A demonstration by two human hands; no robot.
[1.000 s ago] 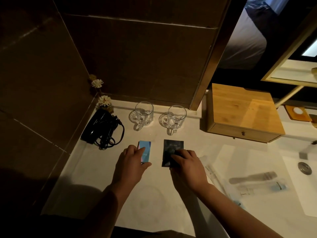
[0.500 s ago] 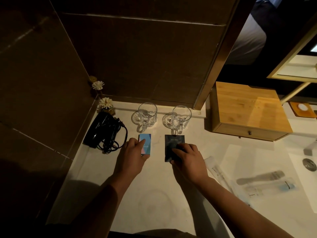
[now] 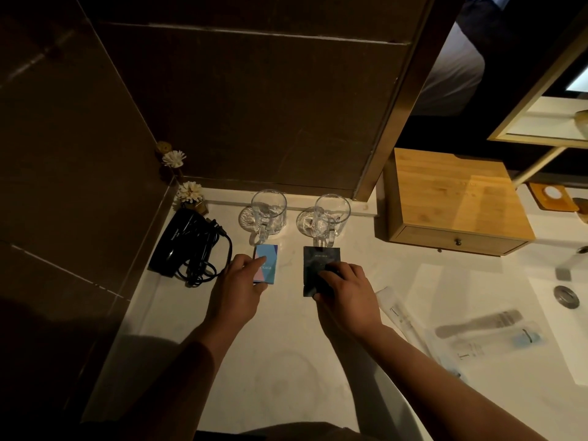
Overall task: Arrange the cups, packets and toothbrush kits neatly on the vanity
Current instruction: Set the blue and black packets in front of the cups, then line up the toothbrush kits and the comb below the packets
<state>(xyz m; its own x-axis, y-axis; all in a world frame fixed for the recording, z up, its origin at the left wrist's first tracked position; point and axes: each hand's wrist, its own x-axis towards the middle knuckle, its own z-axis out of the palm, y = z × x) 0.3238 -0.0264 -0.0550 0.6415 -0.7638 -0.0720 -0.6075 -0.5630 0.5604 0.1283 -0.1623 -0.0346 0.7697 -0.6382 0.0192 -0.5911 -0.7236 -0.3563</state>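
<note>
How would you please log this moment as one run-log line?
left hand: fingers on blue patterned packet | right hand: pressing black square packet | each below a clear glass mug | toothbrush kits: untouched

Dim warm light falls on a pale marble surface. Dark brown tiled walls meet at the far left corner. At far right sits a wooden drawer box, with a sink drain beyond it.

A hotel bathroom is indicated: glass cups set beside a hairdryer, wrapped toothbrush kits, a sink drain, dark wall tiles.
</note>
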